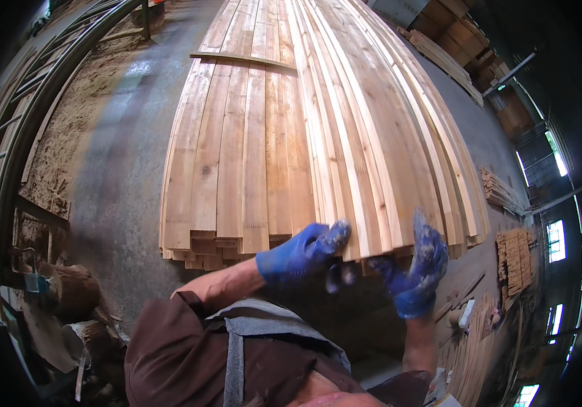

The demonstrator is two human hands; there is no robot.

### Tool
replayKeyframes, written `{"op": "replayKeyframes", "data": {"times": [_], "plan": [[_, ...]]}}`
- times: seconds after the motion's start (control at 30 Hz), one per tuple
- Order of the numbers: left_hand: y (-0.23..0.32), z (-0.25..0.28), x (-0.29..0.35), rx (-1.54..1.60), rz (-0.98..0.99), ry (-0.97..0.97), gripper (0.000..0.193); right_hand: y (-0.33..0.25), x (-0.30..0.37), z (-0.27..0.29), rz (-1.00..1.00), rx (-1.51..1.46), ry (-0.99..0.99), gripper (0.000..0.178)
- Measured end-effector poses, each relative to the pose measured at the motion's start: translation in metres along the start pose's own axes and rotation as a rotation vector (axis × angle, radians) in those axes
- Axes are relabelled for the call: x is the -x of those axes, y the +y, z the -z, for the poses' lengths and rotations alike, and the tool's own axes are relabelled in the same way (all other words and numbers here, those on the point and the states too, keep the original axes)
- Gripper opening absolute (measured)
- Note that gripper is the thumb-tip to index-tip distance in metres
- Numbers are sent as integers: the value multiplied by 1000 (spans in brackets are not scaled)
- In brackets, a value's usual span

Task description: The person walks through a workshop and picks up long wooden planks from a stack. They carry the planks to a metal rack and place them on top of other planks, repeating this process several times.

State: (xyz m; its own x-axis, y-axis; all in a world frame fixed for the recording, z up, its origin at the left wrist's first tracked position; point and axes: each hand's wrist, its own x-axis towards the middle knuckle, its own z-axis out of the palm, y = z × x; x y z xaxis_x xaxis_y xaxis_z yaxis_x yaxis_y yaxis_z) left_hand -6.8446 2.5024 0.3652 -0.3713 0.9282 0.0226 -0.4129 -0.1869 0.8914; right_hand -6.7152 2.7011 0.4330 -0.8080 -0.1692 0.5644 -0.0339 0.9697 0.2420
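Note:
Long wooden boards (226,149) lie side by side in a big stack running away from me. My left hand (297,254), in a blue glove with worn grey fingertips, is closed at the near ends of the narrow boards (365,203). Its thumb is up beside them and its fingers hang lower. My right hand (416,268), gloved alike, grips the same group from the right, some fingers raised along the board ends and others beneath. How far the fingers reach under the wood is hidden. A thin wooden strip (243,60) lies crosswise on the left boards.
A metal roller conveyor frame (26,108) curves along the left, with sawdust (67,136) beside it. Logs (67,288) sit at lower left. Stacked lumber (515,261) and loose strips (471,353) lie on the right. Grey concrete floor (118,197) flanks the stack.

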Motion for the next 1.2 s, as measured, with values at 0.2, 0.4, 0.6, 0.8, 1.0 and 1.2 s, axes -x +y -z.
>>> {"op": "replayKeyframes", "data": {"times": [0.2, 0.4, 0.6, 0.8, 1.0, 1.2], "plan": [[-1, 40, -33, 133, -26, -45, 83, -6, -44, -36, -133, -321, 53, 89], [-5, 42, -37, 71, -23, 36, 81, -23, -42, -44, -308, -541, -9, 87], [-9, 45, -39, 18, -83, 47, 71, -44, -54, -43, -268, -463, -30, 93], [-38, 64, -51, -124, -93, 125, 65, -54, -46, -57, -325, -380, -79, 105], [-51, 70, -49, 173, -72, 107, 43, -89, -58, -65, -807, -674, -216, 105], [-82, 52, -75, 183, -138, 95, 71, -75, -24, -89, -533, -512, 83, 91]]}}
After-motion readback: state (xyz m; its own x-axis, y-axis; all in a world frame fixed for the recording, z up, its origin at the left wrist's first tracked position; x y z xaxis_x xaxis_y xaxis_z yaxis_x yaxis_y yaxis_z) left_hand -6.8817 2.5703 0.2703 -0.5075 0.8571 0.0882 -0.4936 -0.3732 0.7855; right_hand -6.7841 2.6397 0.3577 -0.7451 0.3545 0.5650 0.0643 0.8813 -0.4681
